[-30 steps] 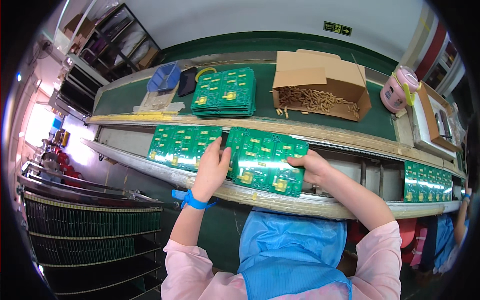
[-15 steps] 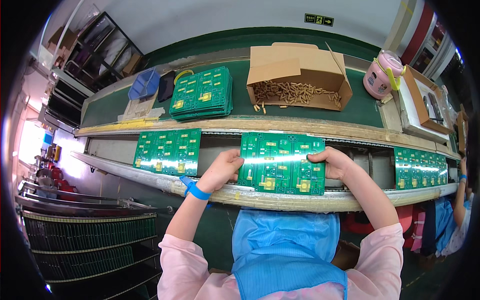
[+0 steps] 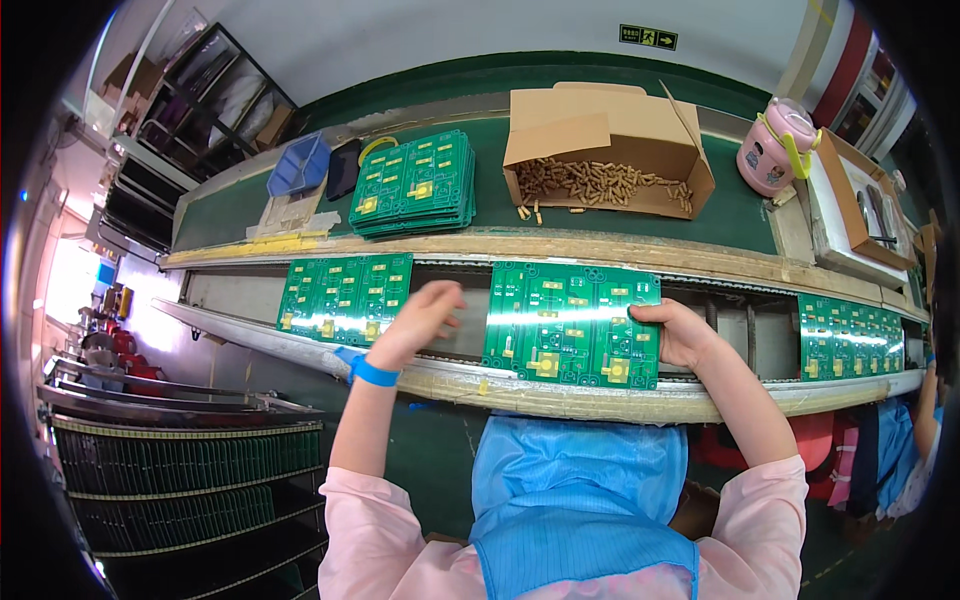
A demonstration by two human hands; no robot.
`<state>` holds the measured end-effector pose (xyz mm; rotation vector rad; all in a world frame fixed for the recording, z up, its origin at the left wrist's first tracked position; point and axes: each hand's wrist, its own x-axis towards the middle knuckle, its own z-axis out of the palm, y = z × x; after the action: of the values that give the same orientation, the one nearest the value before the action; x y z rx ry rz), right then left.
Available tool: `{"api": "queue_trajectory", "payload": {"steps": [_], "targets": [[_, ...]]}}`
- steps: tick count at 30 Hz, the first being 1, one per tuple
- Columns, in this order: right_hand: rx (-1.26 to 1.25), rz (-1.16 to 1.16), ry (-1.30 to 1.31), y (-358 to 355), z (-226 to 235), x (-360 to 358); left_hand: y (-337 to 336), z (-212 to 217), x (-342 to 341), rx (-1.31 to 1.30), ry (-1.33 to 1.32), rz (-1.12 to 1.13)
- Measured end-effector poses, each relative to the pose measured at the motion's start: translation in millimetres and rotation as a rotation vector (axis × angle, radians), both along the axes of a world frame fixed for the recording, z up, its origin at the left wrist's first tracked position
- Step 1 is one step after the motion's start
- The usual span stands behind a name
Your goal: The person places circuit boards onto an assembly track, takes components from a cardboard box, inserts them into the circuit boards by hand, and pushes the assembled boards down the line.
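Observation:
A green circuit board (image 3: 575, 325) with yellow-topped parts lies across the conveyor rails in front of me. My right hand (image 3: 687, 335) grips its right edge, thumb on the top face and fingers underneath or behind. Off the board's left side, my left hand (image 3: 422, 318) hovers over the gap in the track, fingers loosely bent and apart, holding nothing. Just beyond that hand another circuit board (image 3: 345, 292) rests on the rails to the left. Farther right sits a third circuit board (image 3: 850, 340).
Behind the track stand a stack of green boards (image 3: 412, 185), a cardboard box (image 3: 560, 140) of small tan cylinders (image 3: 605, 183), a blue bin (image 3: 298, 165) and a pink jug (image 3: 768, 158). A rack of boards (image 3: 170, 465) is at lower left. Another person's arm shows at far right.
My left hand has let go of the middle board's left edge and moved left and up. My right hand stays on the right edge. The whole view has shifted slightly.

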<state>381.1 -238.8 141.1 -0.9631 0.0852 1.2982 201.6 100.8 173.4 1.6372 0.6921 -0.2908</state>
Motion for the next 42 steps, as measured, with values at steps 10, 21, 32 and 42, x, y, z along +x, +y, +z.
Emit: {"api": "queue_trajectory", "payload": {"steps": [10,21,32,42], "targets": [[0.021,-0.034,0.165,6,-5,0,15,9,-5,-0.044,-0.046,0.149],[-0.068,-0.058,-0.119,4,9,-12,-17,-11,19,-0.465,-0.075,-0.144],[-0.152,-0.117,-0.206,-38,10,5,28,9,-8,-0.050,0.036,-0.026],[-0.177,-0.170,-0.242,-49,8,7,-93,18,10,0.841,-0.395,-0.581]]}}
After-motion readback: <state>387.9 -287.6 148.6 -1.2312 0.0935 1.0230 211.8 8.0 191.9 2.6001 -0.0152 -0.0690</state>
